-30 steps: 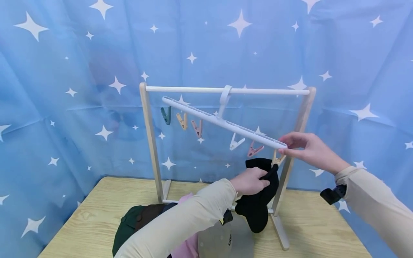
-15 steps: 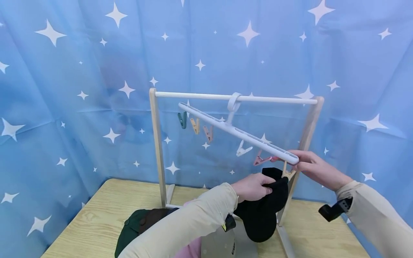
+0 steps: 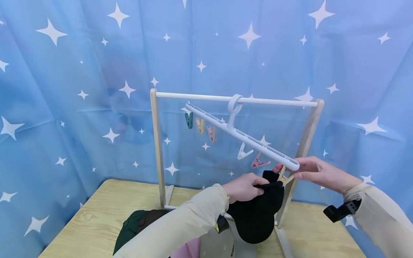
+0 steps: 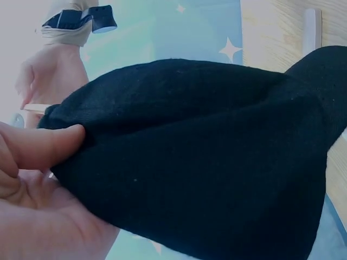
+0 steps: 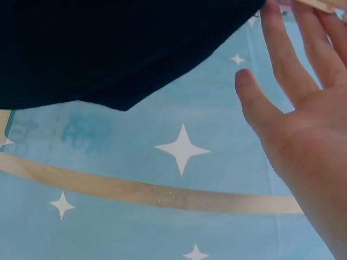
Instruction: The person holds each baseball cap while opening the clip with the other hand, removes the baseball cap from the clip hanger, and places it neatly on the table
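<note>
A black cap [image 3: 256, 218] hangs from my left hand [image 3: 243, 187], which pinches its edge between thumb and fingers. In the left wrist view the cap [image 4: 190, 162] fills much of the picture, its brim at the right. My right hand [image 3: 326, 175] pinches a beige clip [image 3: 284, 176] under the lowered right end of the white hanger [image 3: 240, 134]. The clip meets the cap's upper edge; whether it bites the fabric I cannot tell. Seen from the right wrist, my right hand [image 5: 309, 114] reaches up beside the cap, its fingertips partly cut off.
A wooden rack [image 3: 157, 150] carries the hanger on its white top bar [image 3: 193, 96]. Green [image 3: 189, 120], yellow [image 3: 200, 125], pink and white clips dangle along the hanger. Green [image 3: 130, 227], brown, pink and grey caps lie on the table [image 3: 87, 218], partly behind my left sleeve.
My right fingers have shifted from the hanger's end down onto the beige clip. The hanger has turned and its right end sits lower. The head view has shifted slightly.
</note>
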`<state>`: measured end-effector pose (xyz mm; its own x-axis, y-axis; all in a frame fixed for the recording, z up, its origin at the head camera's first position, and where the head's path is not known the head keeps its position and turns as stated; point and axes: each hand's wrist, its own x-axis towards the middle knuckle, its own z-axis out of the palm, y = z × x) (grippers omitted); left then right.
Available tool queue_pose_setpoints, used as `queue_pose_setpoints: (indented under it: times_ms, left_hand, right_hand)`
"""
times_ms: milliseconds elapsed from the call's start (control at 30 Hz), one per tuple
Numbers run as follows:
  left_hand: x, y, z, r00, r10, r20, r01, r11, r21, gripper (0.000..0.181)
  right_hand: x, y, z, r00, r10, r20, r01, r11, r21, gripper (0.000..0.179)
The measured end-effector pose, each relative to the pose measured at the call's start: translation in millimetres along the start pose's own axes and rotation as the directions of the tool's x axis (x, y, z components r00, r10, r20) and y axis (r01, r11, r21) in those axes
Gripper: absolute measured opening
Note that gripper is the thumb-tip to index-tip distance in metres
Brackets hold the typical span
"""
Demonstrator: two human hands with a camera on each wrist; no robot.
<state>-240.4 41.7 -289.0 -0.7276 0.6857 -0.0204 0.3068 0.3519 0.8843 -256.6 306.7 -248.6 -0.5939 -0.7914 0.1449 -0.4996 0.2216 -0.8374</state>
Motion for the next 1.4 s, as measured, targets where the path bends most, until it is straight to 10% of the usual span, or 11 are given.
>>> queue_pose_setpoints:
  times_ms: [267,733,1033,1267,1400]
  left_hand:
    - [-5.0,-4.6,-3.7,0.999,0.018,-0.036,-0.02,0.998,-0.053,0.022]
    - [-11.0,-0.7,-4.0,1.0,0.023,0.019,-0.021,0.994,-0.107,0.024]
    - [-20.5,-11.2,-6.4,0.996,0.056,0.066,-0.043,0.982,-0.186,0.026]
    - [-34.8,-18.7,-6.0,0.998,-0.033,0.046,0.043,0.972,-0.23,0.044]
    - [-40.9,-24.8,-7.6,0.997,-0.066,0.039,0.074,0.958,-0.276,0.044]
  right_hand:
    - [5.7,-1,8,0.994,-0.003,-0.111,-0.017,0.985,-0.174,0.033]
    - [4.9,-2,15,0.924,-0.141,-0.355,0.032,0.955,-0.294,0.03]
    - [-0.5,-7,12,0.927,-0.076,-0.366,-0.034,0.958,-0.285,0.028]
    - [-9.1,-5,12,0.923,-0.037,-0.383,-0.064,0.967,-0.248,0.033]
    - [-11.8,-3,10,0.917,-0.024,-0.399,-0.004,0.998,-0.068,0.035]
